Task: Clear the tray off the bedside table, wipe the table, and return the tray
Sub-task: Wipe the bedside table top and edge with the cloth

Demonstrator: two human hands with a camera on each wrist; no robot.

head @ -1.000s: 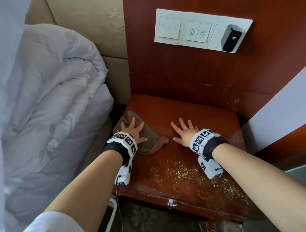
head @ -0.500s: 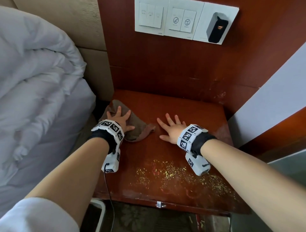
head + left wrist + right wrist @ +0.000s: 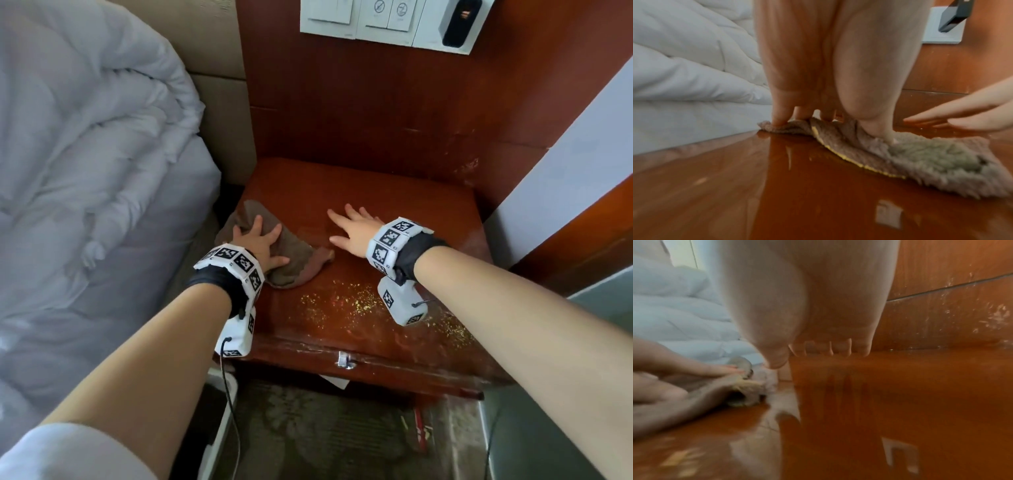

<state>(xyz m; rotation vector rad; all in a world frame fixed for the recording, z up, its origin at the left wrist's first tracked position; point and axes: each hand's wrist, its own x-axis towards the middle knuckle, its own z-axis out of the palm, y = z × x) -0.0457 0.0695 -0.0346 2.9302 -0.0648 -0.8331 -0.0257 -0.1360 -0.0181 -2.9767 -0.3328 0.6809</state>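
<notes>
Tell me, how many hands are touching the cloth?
1. The left hand presses flat on the cloth at the table's left side. The right hand lies on bare wood beside it.

The bedside table [image 3: 394,192] is glossy varnished wood; the cloth [image 3: 931,159] on it is fuzzy, matt terry.

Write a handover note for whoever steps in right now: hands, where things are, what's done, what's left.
Left hand: flat, fingers spread, pressing the brown cloth onto the bedside table at its left side, near the bed.
Right hand: open, palm down on bare wood right of the cloth, holding nothing.
Tray: not in view in any camera, so it is already off the table.
Done: tray cleared; cloth is on the table, wiping apparently under way.
Left: yellowish specks are scattered across the front of the tabletop, so that part looks unwiped; finish wiping, then bring the tray back.
</notes>
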